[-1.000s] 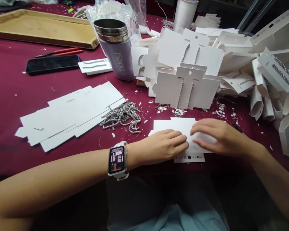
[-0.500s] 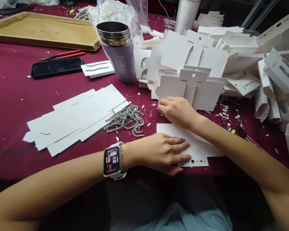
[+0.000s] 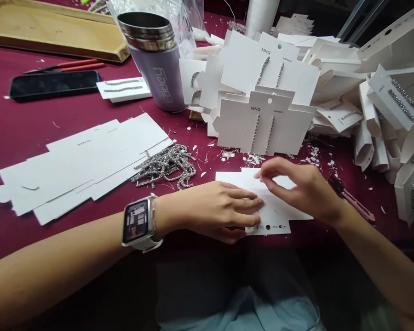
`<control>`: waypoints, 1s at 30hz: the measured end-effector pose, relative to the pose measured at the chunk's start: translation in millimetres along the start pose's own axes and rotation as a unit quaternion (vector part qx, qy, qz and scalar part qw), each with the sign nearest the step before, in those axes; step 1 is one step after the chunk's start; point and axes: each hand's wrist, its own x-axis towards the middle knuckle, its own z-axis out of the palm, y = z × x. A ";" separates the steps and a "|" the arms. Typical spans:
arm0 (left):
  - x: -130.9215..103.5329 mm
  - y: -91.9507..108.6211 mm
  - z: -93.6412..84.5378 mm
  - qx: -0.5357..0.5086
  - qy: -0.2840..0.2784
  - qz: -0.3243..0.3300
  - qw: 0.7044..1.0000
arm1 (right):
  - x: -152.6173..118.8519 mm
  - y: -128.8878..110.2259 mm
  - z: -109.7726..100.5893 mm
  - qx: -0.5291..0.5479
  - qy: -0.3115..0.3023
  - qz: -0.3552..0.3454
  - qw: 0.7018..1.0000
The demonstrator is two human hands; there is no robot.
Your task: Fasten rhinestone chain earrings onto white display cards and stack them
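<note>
A flat white die-cut card blank [image 3: 272, 216] lies face down at the table's near edge. My left hand [image 3: 217, 207], with a watch on its wrist, rests flat across the card's left part, fingers stretched out. Over the far edge of the card, my right hand [image 3: 301, 186] has thumb and index finger curled together; whatever is between the tips is too small to see. Left of the card is a tangled pile of silver rhinestone chain strips [image 3: 169, 165]. Just behind stands a display card [image 3: 239, 124] carrying two such strips.
More flat card blanks [image 3: 79, 170] lie at the left. Behind are a purple tumbler [image 3: 158, 78], a phone [image 3: 55, 85], red-handled pliers [image 3: 65, 67] and a wooden tray [image 3: 55, 39]. Folded white boxes [image 3: 372, 142] crowd the right, near a pink cutter [image 3: 357, 204]. Paper scraps litter the cloth.
My right hand has come back from the base of the standing display card to above the flat card blank, its fingers now pinched. My left hand stays on the blank; the view has shifted slightly.
</note>
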 end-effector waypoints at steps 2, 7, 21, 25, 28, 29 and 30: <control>-0.4 -1.7 -0.6 -0.005 -0.004 -0.001 1.000 | -18.6 -3.9 -0.7 -0.011 -0.008 0.011 1.000; 0.9 -2.0 -3.9 -0.020 -0.021 -0.009 1.000 | -37.6 -15.2 4.4 -0.056 -0.032 -0.021 0.998; -0.1 -0.7 0.2 -0.034 -0.023 -0.019 0.999 | -39.5 -20.0 12.9 -0.044 -0.035 -0.010 0.998; -0.5 -1.0 0.6 -0.036 -0.016 -0.018 0.999 | -40.9 -20.5 16.1 -0.038 -0.018 -0.001 0.999; -1.3 -0.8 1.0 -0.037 -0.018 -0.019 0.999 | -41.2 -21.2 19.1 -0.048 -0.001 -0.005 0.999; -1.4 -0.6 0.9 -0.038 -0.020 -0.020 0.999 | -41.2 -21.5 20.1 -0.055 0.004 -0.009 0.998; -1.5 -0.4 0.6 -0.039 -0.024 -0.021 0.999 | -41.2 -21.9 21.2 -0.064 0.010 -0.014 0.998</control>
